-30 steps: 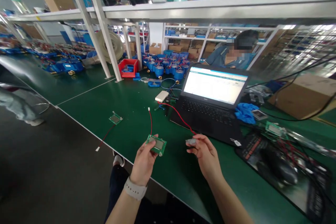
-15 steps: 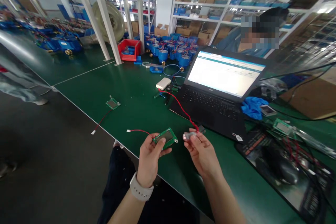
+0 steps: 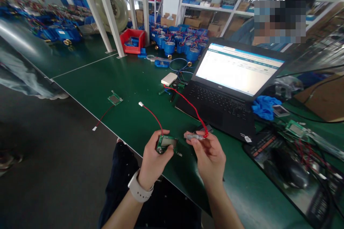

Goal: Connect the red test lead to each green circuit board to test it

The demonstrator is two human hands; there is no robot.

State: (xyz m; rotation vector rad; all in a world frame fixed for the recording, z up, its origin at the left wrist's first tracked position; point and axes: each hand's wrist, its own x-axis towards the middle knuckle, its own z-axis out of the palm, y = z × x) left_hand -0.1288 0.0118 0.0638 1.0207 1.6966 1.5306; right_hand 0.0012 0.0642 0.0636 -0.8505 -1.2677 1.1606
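My left hand (image 3: pixel 156 159) is closed on a green circuit board (image 3: pixel 168 142) with a grey display, the thumb pressing on its face. From the board a red lead runs up to a white plug (image 3: pixel 141 104) over the bench. My right hand (image 3: pixel 211 154) pinches a clear-sleeved probe connector (image 3: pixel 194 136) whose red cable (image 3: pixel 192 105) leads back to a white box (image 3: pixel 169 79). A small gap separates the connector from the board. On the bench to the left lies a second circuit board (image 3: pixel 115 98) with its own lead and plug.
A laptop (image 3: pixel 215 94) stands open behind my right hand. To its right are blue gloves (image 3: pixel 266 107), a mouse (image 3: pixel 290 168) on a mouse pad and more wired boards (image 3: pixel 295 128). Blue meter bodies (image 3: pixel 174 44) and a red bin (image 3: pixel 132 41) stand behind. A person (image 3: pixel 279 21) is beyond the laptop.
My left hand has turned the board, so its lead and plug now point up and away instead of left. My right hand has tilted the connector flatter. The view has shifted slightly.
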